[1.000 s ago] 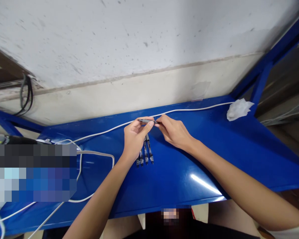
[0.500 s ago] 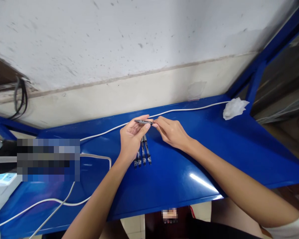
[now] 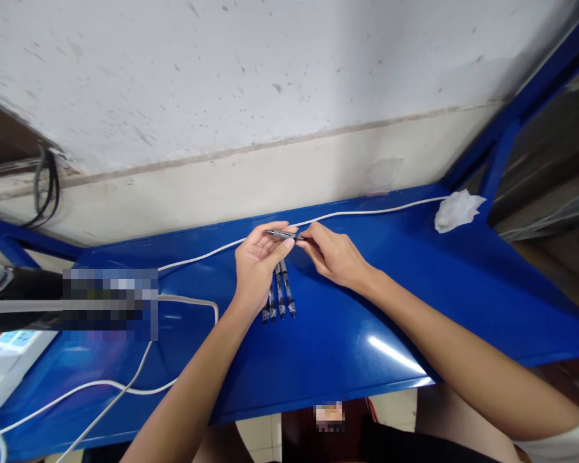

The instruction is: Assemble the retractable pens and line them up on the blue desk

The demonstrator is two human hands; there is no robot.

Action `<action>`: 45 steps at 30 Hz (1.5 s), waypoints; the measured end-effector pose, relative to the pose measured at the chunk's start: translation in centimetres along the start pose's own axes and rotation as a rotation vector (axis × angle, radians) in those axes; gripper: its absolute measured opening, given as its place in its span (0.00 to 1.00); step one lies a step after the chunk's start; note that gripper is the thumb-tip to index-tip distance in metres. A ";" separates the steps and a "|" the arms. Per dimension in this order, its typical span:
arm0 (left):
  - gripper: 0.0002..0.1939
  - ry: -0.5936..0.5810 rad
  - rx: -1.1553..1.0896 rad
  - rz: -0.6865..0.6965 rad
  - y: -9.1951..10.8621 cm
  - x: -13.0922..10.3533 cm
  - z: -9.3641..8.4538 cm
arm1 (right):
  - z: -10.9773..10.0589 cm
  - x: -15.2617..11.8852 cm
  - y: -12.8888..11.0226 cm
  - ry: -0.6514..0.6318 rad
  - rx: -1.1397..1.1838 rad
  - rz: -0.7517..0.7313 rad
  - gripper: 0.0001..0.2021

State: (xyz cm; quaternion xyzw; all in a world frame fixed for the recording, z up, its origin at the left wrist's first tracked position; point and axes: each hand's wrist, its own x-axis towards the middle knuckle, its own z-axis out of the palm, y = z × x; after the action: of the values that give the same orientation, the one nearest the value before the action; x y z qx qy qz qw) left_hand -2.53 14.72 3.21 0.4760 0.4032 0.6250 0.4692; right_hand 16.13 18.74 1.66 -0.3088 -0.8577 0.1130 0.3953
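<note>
Pen (image 3: 280, 234) up off the table, lying nearly level across the left hand's (image 3: 257, 263) fingers, one pointed end sticking out to the left past them, the other end running to the right hand's (image 3: 338, 254) fingertips. Against half a second ago: a longer dark stretch of the pen shows between left thumb and right fingertips. Against the first frame: left palm lies more open to view, fingers spread out behind the barrel where they were curled nearer. Whole view has drifted slightly; both hands otherwise keep their places.

Left hand: palm turned up and inward, thumb clamped on the barrel from the near side, fingers backing it from the far side. Right hand: back upward, wrist bent, thumb and index pinched together on the dark end; remaining fingers tucked under, mostly hidden.

Just below the left fingers, four more pens (image 3: 280, 297) side by side on the blue table (image 3: 328, 347), upper ends partly covered by that hand. Beyond the fingertips, a white cable (image 3: 361, 213) along the table's back. Well to their right, a crumpled white wad (image 3: 458, 211).
</note>
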 end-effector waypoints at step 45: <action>0.20 0.026 -0.112 -0.035 -0.1 0.1 -0.2 | 0.1 -0.1 -0.1 -0.002 -0.099 -0.029 0.14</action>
State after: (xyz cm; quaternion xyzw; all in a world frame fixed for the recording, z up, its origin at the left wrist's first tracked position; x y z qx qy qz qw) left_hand -2.71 14.87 3.09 0.4338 0.3821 0.6442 0.5008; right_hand 16.04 18.64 1.55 -0.3154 -0.8670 0.0648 0.3805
